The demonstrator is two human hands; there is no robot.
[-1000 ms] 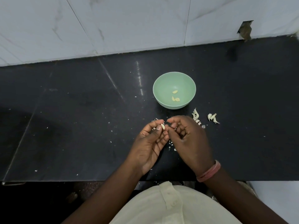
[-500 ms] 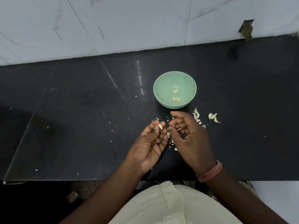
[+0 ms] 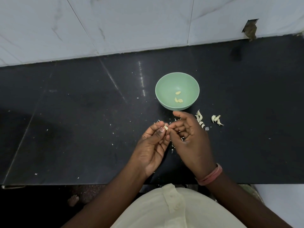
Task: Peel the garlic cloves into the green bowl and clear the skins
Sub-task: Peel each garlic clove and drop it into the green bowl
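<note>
I kept the garlic clove (image 3: 166, 128) pinched between thumb and fingertips of my left hand (image 3: 153, 148), a little nearer to me than the green bowl (image 3: 162, 89) and slightly to its left. My right hand (image 3: 189, 137) was beside it, just below the bowl's near rim. Its fingers were partly curled, and one fingertip touched the clove or its skin; the index finger pointed toward the bowl.

To do this step well, I judged I should hold the clove firmly but not crush it. The nail should catch the loose edge of the skin and pull along the clove, so that the skin comes off in one strip. Then the clean clove should be dropped over the bowl's middle, where three peeled cloves (image 3: 178, 97) already lay.

Several things were hard to see. The clove was very small and mostly covered by my fingers, so I could not tell how much skin remained on it. My right hand covered part of the unpeeled cloves (image 3: 216, 119) to the right of the bowl, so their number was not clear. Skin flakes (image 3: 172, 146) lay on the dark surface (image 3: 82, 112) under my hands.
</note>
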